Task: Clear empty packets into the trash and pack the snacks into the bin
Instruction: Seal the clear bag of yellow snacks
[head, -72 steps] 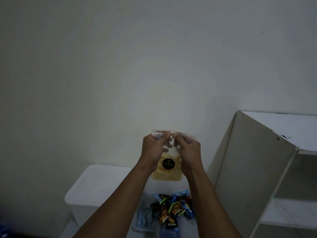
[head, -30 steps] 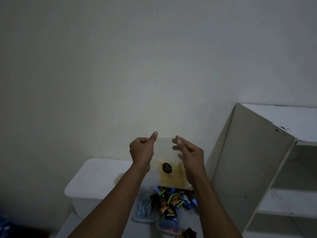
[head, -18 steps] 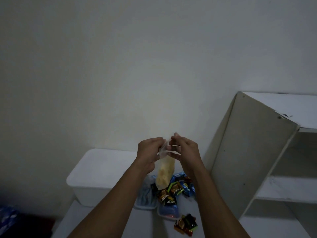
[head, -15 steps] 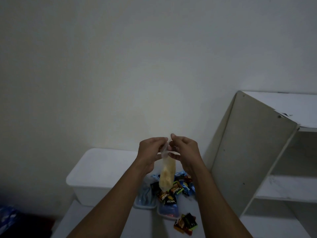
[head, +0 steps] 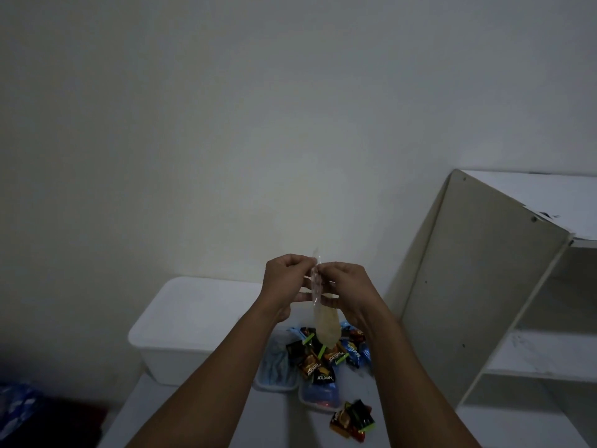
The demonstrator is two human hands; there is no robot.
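I hold a clear plastic packet [head: 326, 328] with yellowish snack pieces in its lower half up in front of me, edge-on to the camera. My left hand [head: 284, 282] and my right hand [head: 347, 291] both pinch its top edge from either side. Below the packet lies a pile of small wrapped snacks [head: 323, 358] in black, orange, green and blue wrappers on the table. Another wrapped snack [head: 352, 420] lies apart, nearer to me. A white lidded bin [head: 190, 321] stands at the back left of the table.
Two shallow clear trays [head: 274, 370] with blue contents sit under and beside the snack pile. A white shelf unit [head: 484, 286] stands at the right. A plain wall rises behind. Something blue [head: 16, 412] lies at the lower left, off the table.
The packet was flat to the camera, its black label showing; it has turned edge-on. My hands have come closer together at its top, and the view has tilted down.
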